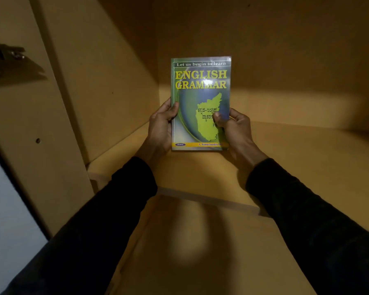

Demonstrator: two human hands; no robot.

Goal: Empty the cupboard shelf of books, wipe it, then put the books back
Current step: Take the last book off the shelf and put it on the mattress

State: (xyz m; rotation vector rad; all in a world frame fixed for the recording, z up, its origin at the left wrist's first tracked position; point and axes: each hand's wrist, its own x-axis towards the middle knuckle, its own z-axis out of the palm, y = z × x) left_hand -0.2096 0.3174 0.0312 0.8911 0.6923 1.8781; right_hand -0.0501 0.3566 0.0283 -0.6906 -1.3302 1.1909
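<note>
A wooden cupboard (115, 71) is filling the view, its shelf (285, 158) lying beneath both hands. A green English Grammar book (200, 99) is standing upright between the fingers, cover facing the viewer, its lower edge over the shelf. The left hand (161, 128) is gripping the book's left edge, thumb on the cover. The right hand (237, 126) is gripping the right edge likewise. Black sleeves (115, 209) are covering both arms.
</note>
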